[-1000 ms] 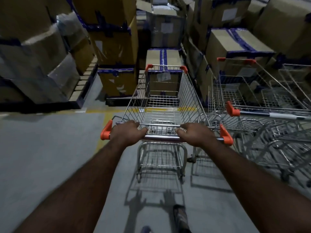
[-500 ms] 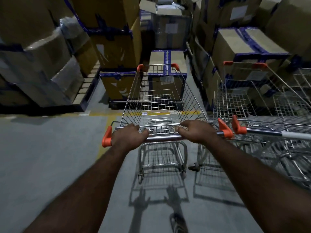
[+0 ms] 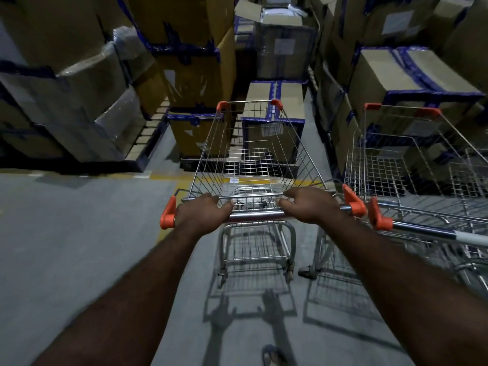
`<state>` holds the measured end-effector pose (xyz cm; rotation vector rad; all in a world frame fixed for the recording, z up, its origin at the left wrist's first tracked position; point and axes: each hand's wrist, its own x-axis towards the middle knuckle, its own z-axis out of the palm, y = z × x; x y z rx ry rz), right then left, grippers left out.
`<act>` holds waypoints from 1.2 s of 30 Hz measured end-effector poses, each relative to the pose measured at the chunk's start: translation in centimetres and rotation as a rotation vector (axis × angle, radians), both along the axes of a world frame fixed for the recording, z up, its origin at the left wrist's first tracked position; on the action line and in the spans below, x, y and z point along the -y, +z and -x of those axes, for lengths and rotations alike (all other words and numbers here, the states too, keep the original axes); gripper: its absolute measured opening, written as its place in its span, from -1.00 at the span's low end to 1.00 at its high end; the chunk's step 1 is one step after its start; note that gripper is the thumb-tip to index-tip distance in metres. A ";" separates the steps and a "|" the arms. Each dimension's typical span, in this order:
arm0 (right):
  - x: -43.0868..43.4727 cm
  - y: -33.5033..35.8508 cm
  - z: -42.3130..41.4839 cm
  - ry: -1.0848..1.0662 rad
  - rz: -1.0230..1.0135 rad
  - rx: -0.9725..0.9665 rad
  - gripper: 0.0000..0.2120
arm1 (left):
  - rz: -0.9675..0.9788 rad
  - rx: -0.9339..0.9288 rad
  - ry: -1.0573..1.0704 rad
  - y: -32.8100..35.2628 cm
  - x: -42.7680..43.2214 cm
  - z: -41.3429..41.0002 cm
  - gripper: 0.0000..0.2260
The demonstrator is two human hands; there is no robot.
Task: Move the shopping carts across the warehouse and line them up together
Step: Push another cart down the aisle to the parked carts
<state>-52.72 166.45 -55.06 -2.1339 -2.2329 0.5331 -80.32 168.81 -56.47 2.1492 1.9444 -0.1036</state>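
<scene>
both hands grasp the handle bar (image 3: 255, 215) of the shopping cart (image 3: 264, 159); the left hand (image 3: 202, 213) is curled round it near the left orange end, the right hand (image 3: 309, 206) near the right end; the cart stands on the grey floor (image 3: 66, 247), facing taped cardboard boxes (image 3: 274, 114); a second cart (image 3: 396, 165) stands just beside it on the right.

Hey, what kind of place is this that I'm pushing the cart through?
Most likely a warehouse or a store stockroom. Tall stacks of taped cardboard boxes sit on pallets. A yellow line marks the bare grey floor, and wire shopping carts stand beside the stacks.
</scene>
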 end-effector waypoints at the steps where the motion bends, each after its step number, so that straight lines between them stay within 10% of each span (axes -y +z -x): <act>1: -0.2 0.0 -0.1 0.003 -0.001 0.001 -0.32 | 0.002 0.001 0.005 0.0 -0.1 -0.1 -0.23; 36: 1.2 -1.2 -3.2 0.066 0.022 -0.066 -0.18 | 0.068 0.020 0.072 1.3 3.4 -3.3 -0.37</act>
